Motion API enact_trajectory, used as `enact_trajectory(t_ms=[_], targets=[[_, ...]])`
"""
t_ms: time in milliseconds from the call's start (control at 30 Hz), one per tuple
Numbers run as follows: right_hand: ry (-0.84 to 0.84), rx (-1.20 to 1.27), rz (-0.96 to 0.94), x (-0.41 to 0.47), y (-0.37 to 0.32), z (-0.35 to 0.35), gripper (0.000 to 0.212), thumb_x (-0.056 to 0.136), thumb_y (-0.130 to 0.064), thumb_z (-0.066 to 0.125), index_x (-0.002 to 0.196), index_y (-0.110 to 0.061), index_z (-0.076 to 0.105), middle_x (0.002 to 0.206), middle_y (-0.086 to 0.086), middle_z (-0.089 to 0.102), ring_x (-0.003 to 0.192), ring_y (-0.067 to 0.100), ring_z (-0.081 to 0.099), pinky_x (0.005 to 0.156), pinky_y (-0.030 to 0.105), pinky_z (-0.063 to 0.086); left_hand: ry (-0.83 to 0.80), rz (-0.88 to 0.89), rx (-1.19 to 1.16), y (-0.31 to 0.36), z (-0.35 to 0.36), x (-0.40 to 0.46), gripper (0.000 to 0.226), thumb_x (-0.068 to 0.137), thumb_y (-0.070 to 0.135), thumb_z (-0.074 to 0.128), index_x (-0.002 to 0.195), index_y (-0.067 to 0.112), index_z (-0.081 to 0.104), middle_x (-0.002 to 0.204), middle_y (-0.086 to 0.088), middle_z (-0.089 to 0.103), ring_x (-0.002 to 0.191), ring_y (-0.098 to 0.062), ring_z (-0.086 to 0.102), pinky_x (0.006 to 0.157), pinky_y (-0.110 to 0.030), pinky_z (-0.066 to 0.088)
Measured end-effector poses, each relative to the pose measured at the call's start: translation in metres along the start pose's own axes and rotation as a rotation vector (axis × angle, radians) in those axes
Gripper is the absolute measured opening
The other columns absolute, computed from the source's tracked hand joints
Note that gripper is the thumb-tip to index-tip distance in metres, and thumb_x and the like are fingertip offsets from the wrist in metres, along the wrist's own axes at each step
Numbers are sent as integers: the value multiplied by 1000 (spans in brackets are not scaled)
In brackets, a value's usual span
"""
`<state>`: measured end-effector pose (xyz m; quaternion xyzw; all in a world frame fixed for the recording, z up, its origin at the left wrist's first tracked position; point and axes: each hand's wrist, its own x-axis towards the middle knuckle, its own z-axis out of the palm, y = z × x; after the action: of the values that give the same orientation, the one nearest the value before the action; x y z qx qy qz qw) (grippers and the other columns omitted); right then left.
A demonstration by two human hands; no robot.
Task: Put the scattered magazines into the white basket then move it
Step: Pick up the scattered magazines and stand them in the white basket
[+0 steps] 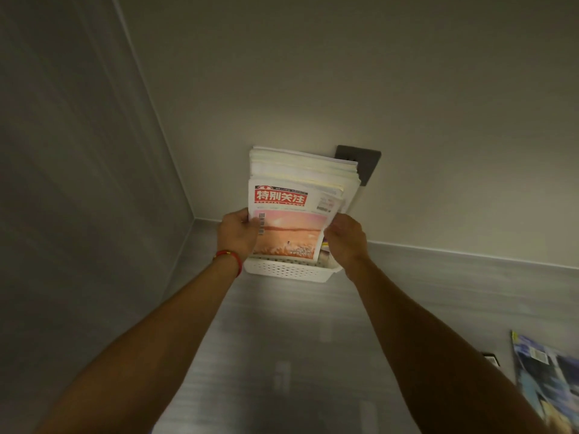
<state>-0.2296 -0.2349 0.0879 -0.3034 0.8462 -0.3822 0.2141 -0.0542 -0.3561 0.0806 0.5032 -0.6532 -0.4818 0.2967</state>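
Grey counter [282, 355] under my arms, meeting the pale wall beyond my fingers. Stack of magazines [291, 195] stands upright in the white basket [288, 270], between my two hands. My left hand [239, 234] grips the stack's left edge, thumb curled over the front cover, fingers behind it out of sight. My right hand [344, 242] holds the right edge, fingers curled round it. Front cover: red masthead reading 特别关注, sunset photo below. Loose magazine [545, 380] lies well right of my right fingers, blurred. Dark wall plate [363, 161] behind the stack. Red string bracelet [230, 258] on my left wrist.
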Motion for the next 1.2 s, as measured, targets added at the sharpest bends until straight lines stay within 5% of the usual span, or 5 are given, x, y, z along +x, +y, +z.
enact_trajectory(t_ms=[200, 433, 700, 1000, 1200], targets=[[-156, 106, -77, -20, 17, -15, 37, 91, -11, 58, 126, -22, 55, 126, -7, 63, 106, 10, 61, 75, 15, 49, -39, -52, 37, -1, 6, -2, 23, 92, 8, 55, 110, 14, 68, 119, -7, 71, 105, -26, 68, 94, -36, 56], [-5, 0, -156, -114, 153, -92, 33, 90, -4, 61, 108, -31, 68, 111, -8, 66, 101, 12, 65, 86, 23, 53, 78, 158, 208, -13, 34, -101, 46, 83, -4, 59, 126, 13, 58, 130, -12, 60, 115, -30, 61, 96, -48, 56], [164, -354, 346, -218, 310, -213, 27, 88, -28, 64, 110, -14, 68, 113, 12, 69, 100, 30, 64, 87, 40, 54, -569, 406, 509, -32, 184, -283, 62, 85, 0, 49, 145, 17, 45, 157, -5, 34, 148, -18, 26, 118, -14, 10], [214, -422, 819, -271, 384, -260, 100, 81, -77, 48, 152, -16, 12, 157, 28, 10, 144, 47, 13, 113, 63, 18, -961, 600, 974, -46, 291, -356, 65, 96, 37, 50, 154, 21, 27, 166, -10, 7, 154, -29, 4, 125, -36, 11], [335, -397, 878, -271, 414, -273, 94, 79, -70, 58, 142, -8, 26, 141, 25, 32, 128, 42, 33, 102, 56, 35, -1014, 505, 1043, -57, 292, -360, 71, 94, 38, 52, 156, 25, 21, 167, -10, -3, 154, -31, -7, 125, -45, 13]])
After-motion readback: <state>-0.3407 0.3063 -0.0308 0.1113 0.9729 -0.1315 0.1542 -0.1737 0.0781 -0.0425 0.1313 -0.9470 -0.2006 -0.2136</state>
